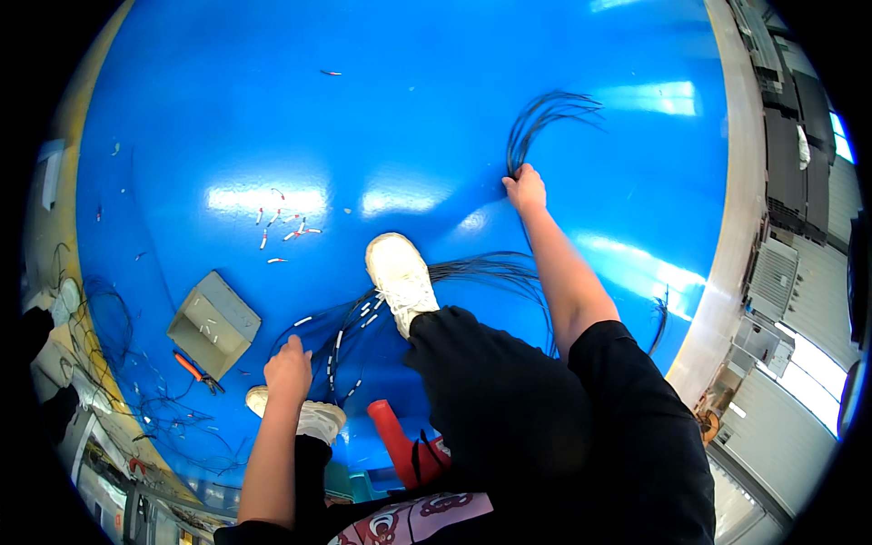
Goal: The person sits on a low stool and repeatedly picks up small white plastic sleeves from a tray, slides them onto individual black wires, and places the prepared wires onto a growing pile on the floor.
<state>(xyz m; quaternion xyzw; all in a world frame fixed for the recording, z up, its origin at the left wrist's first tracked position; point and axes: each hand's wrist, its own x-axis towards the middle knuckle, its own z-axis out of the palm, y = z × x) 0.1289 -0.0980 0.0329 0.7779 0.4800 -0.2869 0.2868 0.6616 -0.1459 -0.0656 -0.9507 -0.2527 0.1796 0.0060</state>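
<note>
Nearest the body: a red tube-like item [392,436], partly hidden, w/ the L shoe [320,420] left of it. L hand [289,372] is just above that shoe, fingertips by the black wires w/ white sleeves [338,354]; can't tell if its grip is closed on one or only next to it. Those wires run to the R shoe [404,277], prob. pinned under it, & a long bundle [495,263] arcs out the other side toward the R forearm, which hides part of it.

Off to the left: grey open box [234,313] w/ a few small white bits inside, orange-handled pliers [188,366] just beside it. Further left, a loose wire tangle [163,409], which looks unsorted.

Farther out, R hand [527,189] has its grip closed round a black wire bunch [538,127], free ends fanned over the blue floor [454,54]. Small white/red bits [295,227] lie scattered past the box.

Progress, my read: approx. midway. Done: several wires sleeved, one bunch gathered in hand. Left: sleeved wires by the shoes lie spread out, tangle untouched, bits not picked up.
</note>
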